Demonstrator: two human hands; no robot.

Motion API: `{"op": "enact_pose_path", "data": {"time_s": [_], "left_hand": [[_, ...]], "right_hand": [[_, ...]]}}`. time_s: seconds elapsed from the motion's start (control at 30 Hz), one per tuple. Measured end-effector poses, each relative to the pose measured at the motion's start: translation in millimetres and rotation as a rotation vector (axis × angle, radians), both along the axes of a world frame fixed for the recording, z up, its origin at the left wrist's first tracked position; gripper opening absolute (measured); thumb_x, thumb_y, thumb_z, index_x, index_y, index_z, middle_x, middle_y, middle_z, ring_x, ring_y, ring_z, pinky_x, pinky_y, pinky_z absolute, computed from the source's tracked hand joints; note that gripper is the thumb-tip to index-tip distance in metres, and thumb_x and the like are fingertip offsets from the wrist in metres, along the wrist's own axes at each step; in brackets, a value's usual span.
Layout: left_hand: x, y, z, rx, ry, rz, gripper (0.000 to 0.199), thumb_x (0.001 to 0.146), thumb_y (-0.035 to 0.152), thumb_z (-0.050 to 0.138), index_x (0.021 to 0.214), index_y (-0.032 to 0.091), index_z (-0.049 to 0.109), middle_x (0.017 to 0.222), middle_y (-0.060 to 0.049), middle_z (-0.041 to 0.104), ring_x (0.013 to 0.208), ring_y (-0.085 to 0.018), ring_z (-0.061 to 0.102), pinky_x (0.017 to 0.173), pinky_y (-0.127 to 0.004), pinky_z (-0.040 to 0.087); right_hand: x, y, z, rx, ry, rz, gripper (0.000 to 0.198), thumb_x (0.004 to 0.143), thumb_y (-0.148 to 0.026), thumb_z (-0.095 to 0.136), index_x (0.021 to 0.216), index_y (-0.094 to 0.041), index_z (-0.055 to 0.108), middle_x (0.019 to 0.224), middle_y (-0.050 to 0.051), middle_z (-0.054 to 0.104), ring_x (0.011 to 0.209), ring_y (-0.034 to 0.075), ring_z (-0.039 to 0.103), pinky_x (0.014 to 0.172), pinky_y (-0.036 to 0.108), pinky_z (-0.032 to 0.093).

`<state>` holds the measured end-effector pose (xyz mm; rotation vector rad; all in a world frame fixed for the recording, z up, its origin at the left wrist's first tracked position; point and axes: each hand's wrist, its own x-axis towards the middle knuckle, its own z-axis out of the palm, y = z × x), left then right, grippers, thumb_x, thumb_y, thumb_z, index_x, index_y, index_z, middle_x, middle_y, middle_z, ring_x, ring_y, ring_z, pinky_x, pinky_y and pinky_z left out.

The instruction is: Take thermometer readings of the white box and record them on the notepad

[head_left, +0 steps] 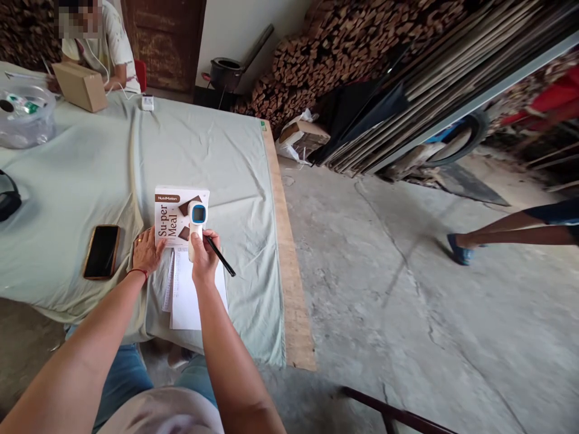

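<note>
A white NutriMotion "Su-per Meal" box (169, 208) is on the cloth-covered table in front of me. My left hand (147, 252) grips its lower left corner, the thumb at the front edge and the fingers along the side. In my right hand (205, 259) is a white handheld infrared thermometer (198, 217) with a blue-rimmed screen, held over the box's right part. A black pen (221, 258) is tucked in the same hand, pointing down to the right. Below the box lie sheets of paper (185, 301), partly covered by my right hand and forearm.
A phone (102, 252) lies left of my left hand. Farther off are headphones (8, 198), a clear plastic tub (27, 117), a cardboard box (80, 86) and a seated person (120, 54). The table's wooden edge (289, 283) runs along the right; another person's legs (506, 232) are beyond.
</note>
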<state>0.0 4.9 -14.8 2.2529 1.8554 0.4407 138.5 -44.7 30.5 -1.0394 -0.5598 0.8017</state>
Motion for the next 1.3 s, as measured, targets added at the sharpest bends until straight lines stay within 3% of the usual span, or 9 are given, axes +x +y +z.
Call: {"op": "enact_pose_path", "data": {"time_s": [0.17, 0.43, 0.67, 0.87, 1.03, 1.13, 1.3], "left_hand": [[1, 0, 0.2, 0.0, -0.005, -0.002, 0.058, 0.099, 0.049, 0.026, 0.14, 0.012, 0.046, 0.137, -0.018, 0.057, 0.127, -0.033, 0.051, 0.106, -0.046, 0.041], [1, 0, -0.1, 0.007, -0.01, -0.003, 0.059, 0.099, 0.051, 0.025, 0.14, 0.014, 0.046, 0.135, -0.018, 0.058, 0.125, -0.033, 0.053, 0.104, -0.047, 0.042], [0, 1, -2.1, 0.011, -0.032, 0.0, 0.059, 0.099, 0.052, 0.024, 0.14, 0.015, 0.046, 0.134, -0.017, 0.059, 0.126, -0.032, 0.052, 0.104, -0.046, 0.042], [0, 1, -2.2, 0.011, -0.022, -0.001, 0.059, 0.099, 0.05, 0.026, 0.141, 0.012, 0.045, 0.135, -0.018, 0.058, 0.127, -0.033, 0.052, 0.105, -0.045, 0.041], [2, -1, 0.5, 0.007, 0.007, -0.008, 0.059, 0.099, 0.049, 0.026, 0.14, 0.012, 0.046, 0.137, -0.019, 0.057, 0.128, -0.033, 0.051, 0.106, -0.045, 0.04], [5, -2, 0.7, 0.014, 0.005, -0.016, 0.059, 0.099, 0.05, 0.026, 0.141, 0.012, 0.045, 0.138, -0.018, 0.056, 0.127, -0.033, 0.051, 0.107, -0.045, 0.039], [8, -3, -3.3, 0.034, -0.015, -0.014, 0.064, 0.1, 0.054, 0.023, 0.144, 0.013, 0.043, 0.138, -0.018, 0.057, 0.127, -0.033, 0.05, 0.105, -0.044, 0.038]], "right_hand": [[-2, 2, 1, -0.019, 0.031, -0.027, 0.046, 0.069, -0.047, 0.073, 0.087, -0.025, 0.038, 0.07, -0.006, 0.059, 0.06, 0.011, 0.056, 0.064, 0.028, 0.047], [0, 3, 7, -0.003, 0.097, -0.001, 0.045, 0.071, -0.049, 0.072, 0.087, -0.024, 0.039, 0.078, 0.0, 0.068, 0.076, 0.017, 0.068, 0.075, 0.034, 0.051], [2, 5, 7, -0.002, 0.122, 0.018, 0.045, 0.071, -0.05, 0.072, 0.087, -0.025, 0.039, 0.087, 0.004, 0.072, 0.074, 0.016, 0.067, 0.072, 0.034, 0.052], [3, -2, 9, -0.006, 0.094, 0.019, 0.04, 0.075, -0.048, 0.068, 0.088, -0.025, 0.038, 0.084, 0.001, 0.071, 0.074, 0.015, 0.066, 0.072, 0.032, 0.051], [23, -49, -13, -0.105, -0.233, -0.099, 0.036, 0.078, -0.047, 0.067, 0.092, -0.023, 0.044, 0.084, 0.001, 0.065, 0.07, 0.013, 0.063, 0.066, 0.027, 0.048], [44, -85, -42, -0.161, -0.541, -0.201, 0.032, 0.076, -0.04, 0.07, 0.092, -0.023, 0.049, 0.103, 0.007, 0.067, 0.088, 0.017, 0.065, 0.073, 0.03, 0.049], [77, -112, -80, -0.341, -0.981, -0.173, 0.026, 0.078, -0.042, 0.068, 0.089, -0.022, 0.055, 0.112, 0.01, 0.068, 0.097, 0.023, 0.062, 0.085, 0.042, 0.05]]}}
